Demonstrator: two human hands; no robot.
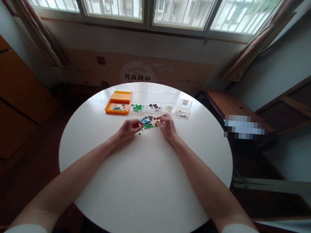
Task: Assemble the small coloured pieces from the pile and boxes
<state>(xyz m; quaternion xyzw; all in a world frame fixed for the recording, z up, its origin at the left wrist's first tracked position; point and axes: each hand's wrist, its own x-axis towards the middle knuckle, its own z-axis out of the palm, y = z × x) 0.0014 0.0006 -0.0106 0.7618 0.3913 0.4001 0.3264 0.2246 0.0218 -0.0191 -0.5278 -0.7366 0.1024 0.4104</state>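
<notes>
A small pile of mixed coloured beads (149, 122) lies on the round white table (145, 173), between my two hands. My left hand (130, 127) rests at the pile's left edge, fingers curled, fingertips touching the green and blue pieces. My right hand (166, 124) sits at the pile's right edge, thumb and forefinger pinched near a yellow piece. Whether either hand holds a bead is too small to tell. Behind the pile stand an orange tray (117, 105) with blue pieces and a row of clear boxes (153, 103) holding green, dark and pale pieces.
A small clear box (184, 109) with its lid up ends the row on the right. A wooden bench (226, 106) stands to the right of the table, wooden furniture (9, 94) to the left, a cardboard sheet (137, 72) under the window behind.
</notes>
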